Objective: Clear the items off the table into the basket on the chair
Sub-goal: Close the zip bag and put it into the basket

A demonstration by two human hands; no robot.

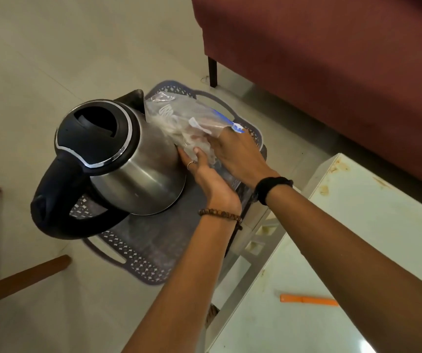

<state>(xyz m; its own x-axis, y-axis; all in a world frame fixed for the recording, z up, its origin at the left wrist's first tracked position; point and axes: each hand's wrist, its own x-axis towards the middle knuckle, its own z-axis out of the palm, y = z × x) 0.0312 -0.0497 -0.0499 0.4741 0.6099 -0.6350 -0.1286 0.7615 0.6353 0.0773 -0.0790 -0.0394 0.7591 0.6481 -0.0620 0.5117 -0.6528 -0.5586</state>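
A steel electric kettle with a black lid and handle stands in the grey perforated basket. Beside it, at the basket's far right, lies a clear plastic zip bag with a blue seal and pale contents. My left hand holds the bag's near end against the kettle's side. From the right, my right hand grips the bag near the blue seal. Both hands are inside the basket. The chair under the basket is mostly hidden. An orange knife-like item lies on the white table at the lower right.
A dark red sofa with a black leg fills the upper right. Brown wooden legs show at the lower left on the pale tiled floor. The table's top is stained near its far edge.
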